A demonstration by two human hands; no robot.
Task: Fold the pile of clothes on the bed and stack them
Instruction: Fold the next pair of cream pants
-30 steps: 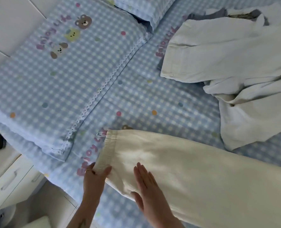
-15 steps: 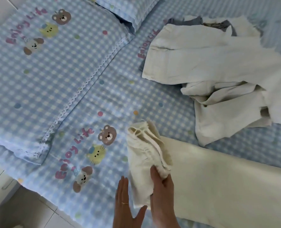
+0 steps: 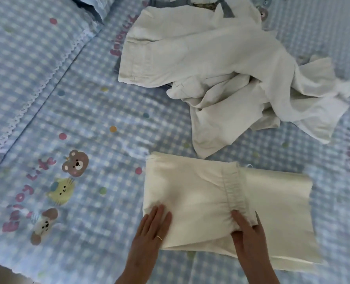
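Risk first, left to right across the cream trousers (image 3: 221, 201) lying folded near the bed's (image 3: 88, 99) front edge. The folded-over top layer w/ the elastic waistband (image 3: 234, 191) isn't squared w/ the layer under it; the lower layer sticks out well past the waistband on the right. If the next fold goes on top of that offset, I'd guess a lopsided bundle that won't stack flat. Slippery-looking fabric could slide when released.

Left hand (image 3: 151, 228): flat, fingers straight and together, pressing the trousers' left fold corner, gripping nothing. Ring on one finger.

Right hand (image 3: 246, 232): fingers appear to pinch the near end of the waistband; grip partly hidden by cloth.

Unfolded pile of white clothes (image 3: 221, 74) sits beyond the trousers, just apart, untouched.
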